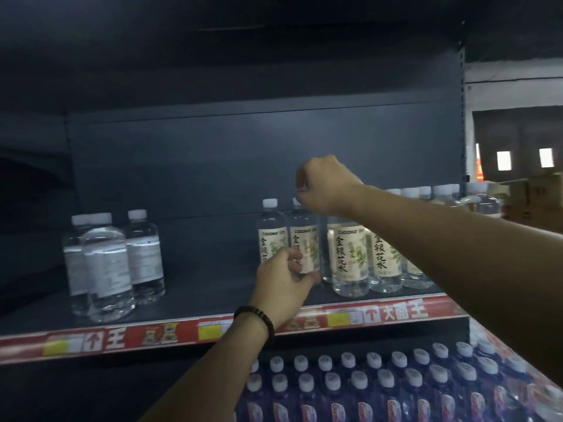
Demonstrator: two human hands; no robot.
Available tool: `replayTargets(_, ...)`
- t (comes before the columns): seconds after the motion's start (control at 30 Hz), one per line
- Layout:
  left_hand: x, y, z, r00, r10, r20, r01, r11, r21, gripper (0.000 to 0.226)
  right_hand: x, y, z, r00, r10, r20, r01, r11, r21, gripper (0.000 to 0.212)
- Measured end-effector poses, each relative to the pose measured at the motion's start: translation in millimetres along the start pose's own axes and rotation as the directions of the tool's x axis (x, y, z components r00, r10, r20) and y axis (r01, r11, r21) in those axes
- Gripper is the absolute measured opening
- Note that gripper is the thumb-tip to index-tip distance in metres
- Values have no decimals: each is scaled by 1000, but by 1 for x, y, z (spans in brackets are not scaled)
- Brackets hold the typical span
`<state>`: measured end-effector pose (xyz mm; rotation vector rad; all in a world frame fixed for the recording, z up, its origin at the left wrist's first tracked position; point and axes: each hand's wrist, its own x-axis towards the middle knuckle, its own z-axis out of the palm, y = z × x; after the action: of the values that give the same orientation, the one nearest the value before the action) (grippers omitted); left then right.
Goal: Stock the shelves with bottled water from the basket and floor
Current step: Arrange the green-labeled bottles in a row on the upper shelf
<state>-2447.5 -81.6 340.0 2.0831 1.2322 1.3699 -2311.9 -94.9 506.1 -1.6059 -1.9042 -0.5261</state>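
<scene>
A dark metal shelf [213, 296] with a red price strip holds clear water bottles. One cream-labelled bottle [306, 239] stands upright between my hands. My left hand [281, 287] grips its lower body, fingers curled round the label. My right hand [323, 184] pinches its white cap from above. More cream-labelled bottles [350, 257] stand to the right in a row, and another one [271, 229] stands just behind on the left. Three white-labelled bottles [106, 263] stand at the shelf's left.
A bare stretch of shelf lies between the two bottle groups. Below the shelf, several dark-labelled bottles with white caps [380, 382] fill the lower tier. Cardboard boxes [530, 196] stand at the far right.
</scene>
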Motion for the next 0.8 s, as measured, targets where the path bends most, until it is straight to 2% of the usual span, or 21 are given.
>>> replayTargets(0.13, -14, -43, -68, 991, 58, -119, -44, 992, 121, 16, 16, -56, 35, 997, -67, 48, 60, 990, 128, 11)
replayTargets(0.2, -23, -69, -103, 969, 86, -232, -42, 981, 188, 15, 25, -87, 56, 989, -121, 79, 103, 975, 199, 6)
replayTargets(0.3, -39, -104, -153, 891, 177, -418, -45, 951, 307, 22, 39, -136, 89, 970, -206, 127, 161, 942, 295, 6)
replayTargets(0.4, -52, -128, -191, 811, 247, -530, 11, 899, 437, 31, 55, -182, 124, 949, -263, 171, 186, 910, 370, 36)
replayTargets(0.6, -57, -152, -208, 829, 219, -515, -17, 930, 368, 35, 94, -251, 157, 899, -385, 210, 305, 892, 332, 71)
replayTargets(0.7, -55, -155, -201, 834, 229, -502, -64, 944, 324, 33, 110, -263, 159, 883, -408, 234, 333, 893, 303, 58)
replayTargets(0.8, -51, -156, -193, 830, 255, -496, -98, 942, 322, 33, 116, -260, 152, 881, -431, 197, 365, 882, 296, 42)
